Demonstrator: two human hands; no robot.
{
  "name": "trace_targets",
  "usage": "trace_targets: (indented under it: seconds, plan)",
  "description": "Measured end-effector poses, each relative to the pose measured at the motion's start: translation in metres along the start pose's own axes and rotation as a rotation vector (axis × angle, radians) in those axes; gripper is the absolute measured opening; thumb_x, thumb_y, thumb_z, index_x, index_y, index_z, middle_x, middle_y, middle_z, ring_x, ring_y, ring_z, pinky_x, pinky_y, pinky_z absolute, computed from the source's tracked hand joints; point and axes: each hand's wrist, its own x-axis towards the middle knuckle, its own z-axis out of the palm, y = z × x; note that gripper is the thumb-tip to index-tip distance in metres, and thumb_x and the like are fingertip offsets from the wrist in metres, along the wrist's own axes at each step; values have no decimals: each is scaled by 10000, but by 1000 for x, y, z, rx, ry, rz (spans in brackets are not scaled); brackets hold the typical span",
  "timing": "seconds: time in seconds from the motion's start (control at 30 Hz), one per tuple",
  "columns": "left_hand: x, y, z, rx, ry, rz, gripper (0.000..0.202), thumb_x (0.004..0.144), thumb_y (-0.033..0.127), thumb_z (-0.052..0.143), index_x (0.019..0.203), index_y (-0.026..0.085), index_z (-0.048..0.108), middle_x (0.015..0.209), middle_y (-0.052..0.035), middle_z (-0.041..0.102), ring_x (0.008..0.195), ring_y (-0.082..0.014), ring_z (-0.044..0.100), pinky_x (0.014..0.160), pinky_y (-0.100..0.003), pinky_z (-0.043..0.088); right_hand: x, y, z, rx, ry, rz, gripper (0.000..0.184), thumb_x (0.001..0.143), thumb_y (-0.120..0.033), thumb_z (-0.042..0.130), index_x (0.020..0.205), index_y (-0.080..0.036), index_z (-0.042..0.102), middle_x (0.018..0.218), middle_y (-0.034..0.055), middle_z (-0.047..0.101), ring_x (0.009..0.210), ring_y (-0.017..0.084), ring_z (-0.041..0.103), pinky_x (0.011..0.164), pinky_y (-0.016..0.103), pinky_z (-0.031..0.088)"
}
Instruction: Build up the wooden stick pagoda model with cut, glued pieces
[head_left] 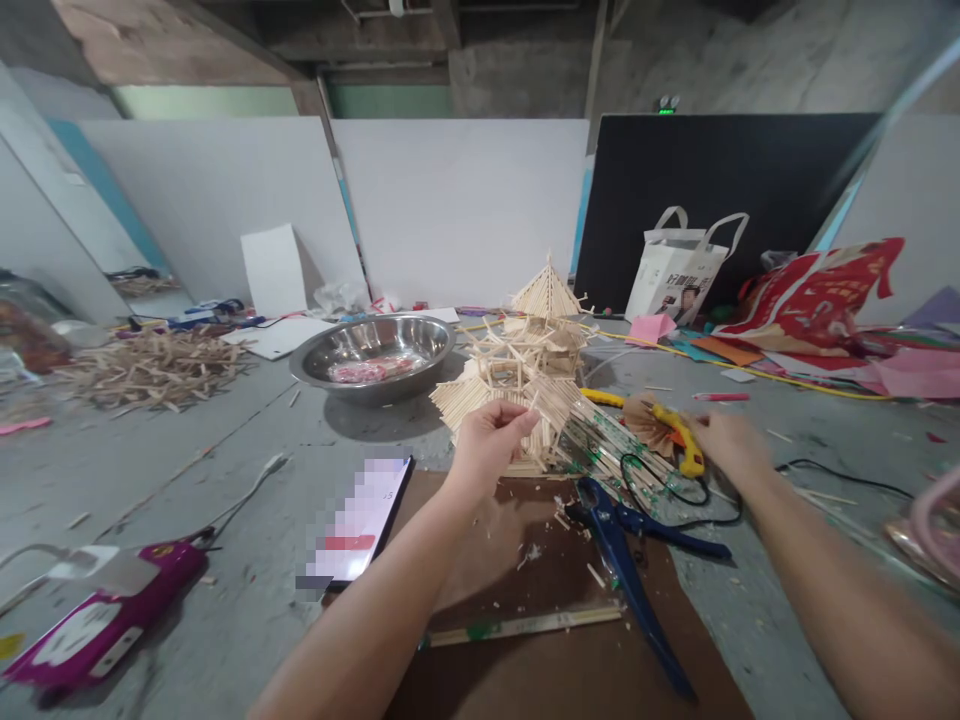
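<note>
My left hand (491, 445) is closed in a pinch at the front of a pagoda-like model (551, 400) built of thin wooden sticks. A short piece of wooden stick (535, 400) shows at its fingertips. My right hand (727, 445), smeared by motion, is at the right beside a yellow glue gun (681, 440). Whether its fingers grip the glue gun is unclear. A fan-shaped brown piece (649, 425) lies behind the glue gun. Blue-handled cutters (626, 580) rest on a brown board (480, 680) between my forearms.
Wrapped sticks (615, 445) lie right of the model. A phone (364, 525) is beside my left forearm, with a purple power strip (112, 625) farther left. Behind stand a metal basin (300, 365), a stick pile (161, 365) and a white bag (667, 280). A black cable (825, 468) trails rightward.
</note>
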Motion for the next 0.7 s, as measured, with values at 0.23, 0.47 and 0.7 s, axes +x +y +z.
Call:
trace_targets:
  seconds: [0.23,0.47,0.7]
  plan:
    - [-1,-11,10,-252,34,-45,271,541,299,699,630,143,497,419,88,443,322,-18,348,322,-142,258,-104,-78,38,237,-310,-463,257,690,-431,529,764,-188,570,581,4,574,544,151,550,550,288,429]
    - [-5,-16,11,-10,183,133,185,599,276,654,630,136,537,480,59,505,395,-42,433,396,-161,346,-148,-121,67,789,-573,-169,281,582,-358,660,770,-177,553,646,-34,556,549,90,528,422,188,406]
    - [-6,-22,13,166,241,314,108,660,227,578,587,153,547,519,37,541,486,-69,486,475,-179,391,-153,-127,83,956,-528,-52,265,512,-293,706,653,-166,520,583,-59,527,520,75,511,428,180,414]
